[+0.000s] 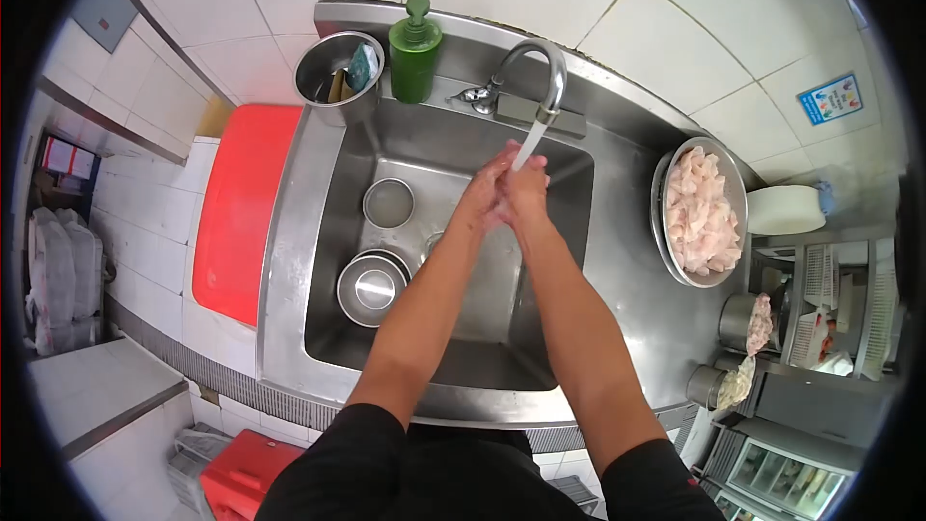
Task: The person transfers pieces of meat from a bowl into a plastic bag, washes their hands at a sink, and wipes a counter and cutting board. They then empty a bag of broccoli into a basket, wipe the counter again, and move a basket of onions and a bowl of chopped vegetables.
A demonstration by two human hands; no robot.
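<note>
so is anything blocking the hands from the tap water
Nothing visible is. The water runs from the tap straight onto the clasped left hand and right hand. The metal bowls in the sink sit off to the left.

Pictured along a stainless-steel counter [627, 260]: at back left, a metal container [342, 114] with a green item [362, 68] inside, just beside a green pump bottle [415, 66]; farther right, a curved faucet [557, 77]. At far right, a wide metal bowl [709, 281] heaped with pale pink raw meat [704, 212]. Down in the recessed sink basin [494, 314], toward the left, a small round metal vessel [389, 203] and, nearer the front edge, a larger metal bowl [373, 291].
</note>
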